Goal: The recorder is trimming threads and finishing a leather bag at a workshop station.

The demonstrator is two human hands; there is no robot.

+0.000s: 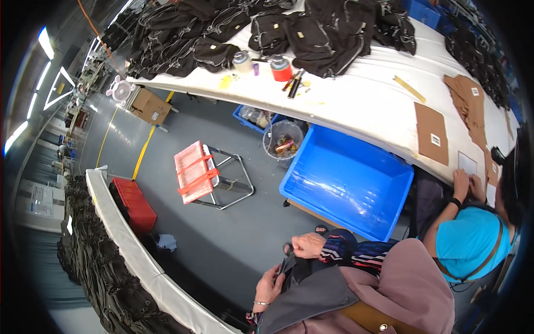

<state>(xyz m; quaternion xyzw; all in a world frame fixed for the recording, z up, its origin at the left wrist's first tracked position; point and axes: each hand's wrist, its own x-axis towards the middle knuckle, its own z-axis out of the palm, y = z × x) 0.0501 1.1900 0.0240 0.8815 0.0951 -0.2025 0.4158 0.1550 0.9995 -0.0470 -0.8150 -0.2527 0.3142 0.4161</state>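
Observation:
In the lower middle, my left hand [270, 286], with a bracelet at the wrist, is closed on a dark piece of fabric [287, 266] in front of my body. Just above and to the right, my right hand [308, 245] comes out of a dark striped sleeve with its fingers curled closed. It is close to the fabric's upper end; what its fingers hold, if anything, is hidden. A mauve and dark grey garment [411, 278] covers my body. Two sandalled feet partly show beyond the hands.
A large blue bin [345, 178] stands ahead, beside a white table [356, 100] bearing dark garments [328, 33] and jars. A stool with a red seat [196, 171] is left of it. A co-worker in turquoise [473, 239] handles paper at right. Another garment-covered table [158, 284] curves along the left.

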